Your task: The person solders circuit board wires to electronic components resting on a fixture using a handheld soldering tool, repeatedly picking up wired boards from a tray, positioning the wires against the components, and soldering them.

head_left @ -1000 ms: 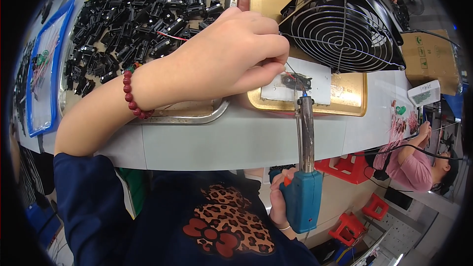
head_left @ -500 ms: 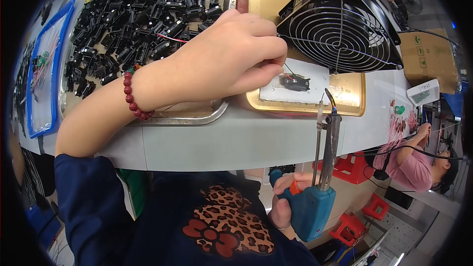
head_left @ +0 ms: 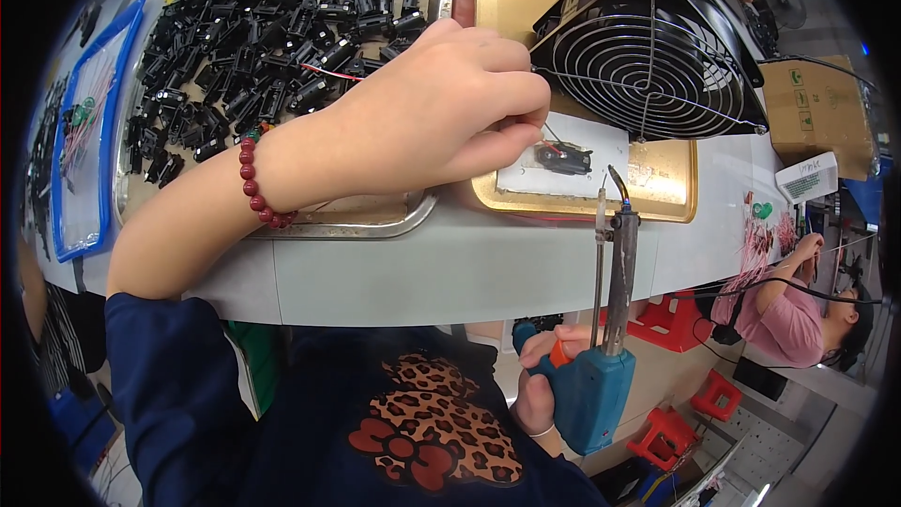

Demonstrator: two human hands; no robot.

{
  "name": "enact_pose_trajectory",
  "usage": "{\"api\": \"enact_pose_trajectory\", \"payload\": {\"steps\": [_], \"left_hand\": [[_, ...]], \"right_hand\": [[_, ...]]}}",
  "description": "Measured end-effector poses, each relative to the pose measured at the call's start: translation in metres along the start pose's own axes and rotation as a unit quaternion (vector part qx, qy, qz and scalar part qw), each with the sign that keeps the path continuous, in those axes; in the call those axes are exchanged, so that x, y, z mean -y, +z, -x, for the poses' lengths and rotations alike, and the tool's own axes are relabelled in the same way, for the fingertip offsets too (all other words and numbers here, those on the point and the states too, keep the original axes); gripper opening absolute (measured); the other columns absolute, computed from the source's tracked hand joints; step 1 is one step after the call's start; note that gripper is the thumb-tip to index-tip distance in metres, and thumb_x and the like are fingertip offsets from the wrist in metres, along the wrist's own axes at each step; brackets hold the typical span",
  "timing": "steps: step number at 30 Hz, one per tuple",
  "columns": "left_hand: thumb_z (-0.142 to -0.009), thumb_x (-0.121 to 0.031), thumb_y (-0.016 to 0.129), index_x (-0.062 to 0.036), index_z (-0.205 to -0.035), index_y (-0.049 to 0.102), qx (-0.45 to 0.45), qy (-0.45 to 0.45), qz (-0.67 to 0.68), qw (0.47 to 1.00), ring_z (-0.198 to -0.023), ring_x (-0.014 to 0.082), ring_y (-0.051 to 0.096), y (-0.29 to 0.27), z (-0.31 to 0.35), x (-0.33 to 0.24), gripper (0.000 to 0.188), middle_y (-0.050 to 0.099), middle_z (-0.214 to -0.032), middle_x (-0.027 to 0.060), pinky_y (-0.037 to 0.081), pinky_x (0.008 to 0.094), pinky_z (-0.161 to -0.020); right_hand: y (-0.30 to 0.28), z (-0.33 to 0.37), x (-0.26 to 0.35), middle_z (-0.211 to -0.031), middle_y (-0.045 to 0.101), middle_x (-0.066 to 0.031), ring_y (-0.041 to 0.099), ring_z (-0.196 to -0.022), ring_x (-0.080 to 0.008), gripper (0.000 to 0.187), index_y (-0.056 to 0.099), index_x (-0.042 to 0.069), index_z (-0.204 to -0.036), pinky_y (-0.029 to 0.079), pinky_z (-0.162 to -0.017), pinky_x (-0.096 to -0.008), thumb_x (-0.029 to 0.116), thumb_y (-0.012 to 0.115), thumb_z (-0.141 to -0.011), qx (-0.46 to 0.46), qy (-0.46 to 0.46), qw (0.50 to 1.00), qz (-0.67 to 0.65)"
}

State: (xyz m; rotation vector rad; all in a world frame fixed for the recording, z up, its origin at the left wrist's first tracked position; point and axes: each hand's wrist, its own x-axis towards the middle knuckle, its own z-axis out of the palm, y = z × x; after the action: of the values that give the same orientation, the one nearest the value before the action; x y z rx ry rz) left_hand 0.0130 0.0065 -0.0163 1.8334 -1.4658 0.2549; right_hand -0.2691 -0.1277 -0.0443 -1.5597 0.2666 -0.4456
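Note:
My left hand, a red bead bracelet on its wrist, pinches a thin wire between thumb and forefinger. That wire runs down to a small black plastic housing lying on a white pad. My right hand is wrapped round the handle of a teal soldering gun with an orange trigger. The gun points upward, its bent tip just right of the housing and apart from it. A thin solder feed tube runs alongside the barrel. The pinching fingertips partly hide the wire.
A golden tray lies under the pad. Behind it stands a black fan with a wire guard. A metal tray on the left holds many black housings; beyond is a blue-framed tray. A cardboard box and a co-worker are at right.
The soldering gun has shifted slightly left, bringing its tip a little closer to the black housing. My left hand stays nearly still, pinching the wire.

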Motion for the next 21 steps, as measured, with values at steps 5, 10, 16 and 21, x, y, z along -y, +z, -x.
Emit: {"api": "enact_pose_trajectory", "payload": {"steps": [5,10,16,21], "left_hand": [[-0.082,-0.011,0.067,-0.0084,-0.083,0.064,0.001,-0.003,0.000,1.000,-0.080,0.0206,0.057,0.000,0.000,0.000,0.005,0.059,-0.081,0.0028,0.040,0.0328,-0.076],[-0.081,-0.011,0.068,-0.0062,-0.083,0.062,-0.092,0.010,0.002,0.996,-0.073,0.0171,0.052,-0.007,-0.001,-0.002,0.008,0.054,-0.076,0.0036,0.040,0.0289,-0.067],[-0.086,-0.023,0.072,-0.0024,-0.090,0.060,-0.037,-0.255,0.187,0.948,-0.061,0.0026,0.043,-0.023,-0.007,0.014,0.024,0.054,-0.072,-0.0049,0.033,0.0205,-0.052],[-0.081,-0.026,0.076,-0.0019,-0.070,0.057,0.058,-0.191,0.080,0.977,-0.051,0.0070,0.040,-0.034,-0.014,-0.004,0.033,0.045,-0.057,-0.0002,0.030,0.0242,-0.047]], "right_hand": [[0.000,-0.001,-0.001,-0.087,0.055,-0.0072,0.057,-0.079,-0.0141,0.052,0.045,0.003,-0.122,0.044,-0.070,-0.0261,0.010,0.071,-0.078,0.000,-0.007,1.000,0.000],[-0.001,-0.001,0.001,-0.086,0.056,-0.0068,0.057,-0.079,-0.0141,0.052,0.045,0.003,-0.122,0.044,-0.071,-0.0261,0.010,0.071,-0.078,0.004,-0.009,1.000,0.005],[-0.004,0.000,-0.001,-0.087,0.057,-0.0066,0.057,-0.079,-0.0145,0.052,0.044,0.003,-0.122,0.044,-0.072,-0.0264,0.010,0.071,-0.078,0.000,-0.038,0.999,-0.012],[-0.008,0.001,-0.003,-0.086,0.055,-0.0064,0.057,-0.079,-0.0147,0.047,0.044,0.002,-0.120,0.045,-0.074,-0.0279,0.011,0.069,-0.081,-0.021,-0.029,0.999,-0.007]]}}
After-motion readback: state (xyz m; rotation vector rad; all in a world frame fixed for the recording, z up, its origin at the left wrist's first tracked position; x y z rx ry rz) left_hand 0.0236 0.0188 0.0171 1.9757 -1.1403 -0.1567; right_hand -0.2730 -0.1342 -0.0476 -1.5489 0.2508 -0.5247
